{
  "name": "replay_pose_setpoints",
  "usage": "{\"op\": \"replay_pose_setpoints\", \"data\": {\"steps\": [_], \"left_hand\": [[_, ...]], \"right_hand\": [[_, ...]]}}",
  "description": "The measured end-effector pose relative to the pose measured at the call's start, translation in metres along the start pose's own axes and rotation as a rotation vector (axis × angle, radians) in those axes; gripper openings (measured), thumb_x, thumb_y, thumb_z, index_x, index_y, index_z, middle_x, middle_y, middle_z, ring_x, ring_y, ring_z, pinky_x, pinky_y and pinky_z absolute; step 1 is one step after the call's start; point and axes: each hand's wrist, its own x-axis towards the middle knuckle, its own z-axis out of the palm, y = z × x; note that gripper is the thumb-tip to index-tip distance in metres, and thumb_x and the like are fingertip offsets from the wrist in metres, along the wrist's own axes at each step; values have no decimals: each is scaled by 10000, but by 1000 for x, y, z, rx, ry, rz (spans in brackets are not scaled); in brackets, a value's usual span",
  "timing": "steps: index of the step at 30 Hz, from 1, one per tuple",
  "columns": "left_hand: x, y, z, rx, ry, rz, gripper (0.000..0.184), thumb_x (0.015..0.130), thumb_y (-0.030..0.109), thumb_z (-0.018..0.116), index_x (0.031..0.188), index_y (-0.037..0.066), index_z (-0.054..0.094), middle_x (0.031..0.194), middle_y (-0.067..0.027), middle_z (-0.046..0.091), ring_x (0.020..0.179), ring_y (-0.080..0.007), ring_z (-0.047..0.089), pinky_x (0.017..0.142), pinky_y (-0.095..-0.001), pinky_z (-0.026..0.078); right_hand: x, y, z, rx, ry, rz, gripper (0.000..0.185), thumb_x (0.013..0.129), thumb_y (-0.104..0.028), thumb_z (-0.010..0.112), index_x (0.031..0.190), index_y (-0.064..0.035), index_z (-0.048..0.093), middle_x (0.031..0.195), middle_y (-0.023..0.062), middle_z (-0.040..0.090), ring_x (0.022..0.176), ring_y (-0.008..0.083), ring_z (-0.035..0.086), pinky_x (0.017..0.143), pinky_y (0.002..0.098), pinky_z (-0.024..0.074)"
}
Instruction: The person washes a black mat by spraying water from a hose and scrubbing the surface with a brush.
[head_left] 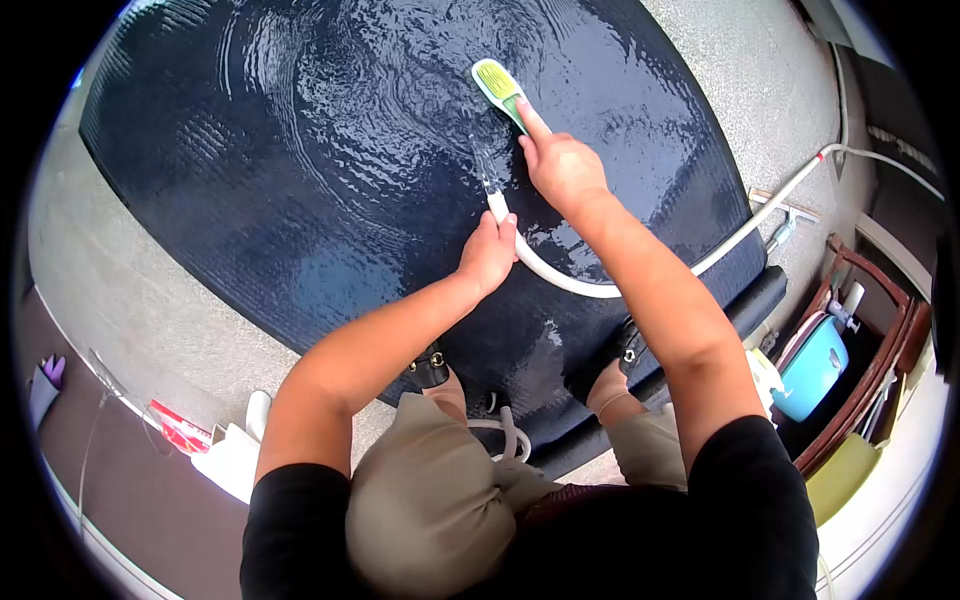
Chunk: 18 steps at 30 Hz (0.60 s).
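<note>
Open room on dark wet mat [300,210] left of brush [497,82] and left hand [488,252]. Gap between left hand and right hand [565,170] narrow. Hose [565,281] passes under right forearm [655,270], barring low path rightward. 2 shoes [430,370] obstruct near side.

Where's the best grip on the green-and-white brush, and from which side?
Take the brush by its slim handle, probably from the near right: the handle angles back that way, the broad head pointing far and left. The right hand holds it there, index finger along it.
</note>
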Motion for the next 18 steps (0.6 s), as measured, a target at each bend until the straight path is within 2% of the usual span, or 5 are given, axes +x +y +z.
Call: {"op": "replay_pose_setpoints", "data": {"steps": [6,9,11,13,18], "left_hand": [[-16,-27,-2,-43,-28,-44,310,1013,333,381,1099,41,440,947,-76,660,701,-136,612,615,-289,509],[-18,-23,-1,-87,-13,-41,311,1014,337,378,1094,44,444,947,-79,663,709,-137,614,621,-289,507],[-17,-17,-2,-69,38,12,376,998,364,401,1007,-4,478,834,-143,658,707,-260,669,715,-391,507],[-2,-24,-3,5,87,64,372,998,363,398,1006,1,485,841,-145,662,742,-272,670,740,-400,501],[3,-19,-4,-90,125,73,373,992,368,405,996,7,500,851,-180,668,829,-348,654,794,-443,475]], "right_hand": [[-79,44,5,-129,-34,-9,530,954,-323,502,1451,-358,320,734,194,611,631,359,638,596,468,526],[-6,7,-11,-119,-16,-23,495,962,-342,471,1440,-352,342,797,194,642,727,354,654,685,468,525],[56,-27,-21,-43,38,-32,456,973,-343,430,1423,-303,371,912,183,674,834,349,657,754,467,514],[103,-57,-30,1,98,-49,448,980,-322,410,1422,-256,370,961,176,676,899,353,647,798,462,506],[49,-51,-22,38,-52,-21,500,969,-317,448,1449,-250,321,913,197,667,849,364,652,775,473,509]]}}
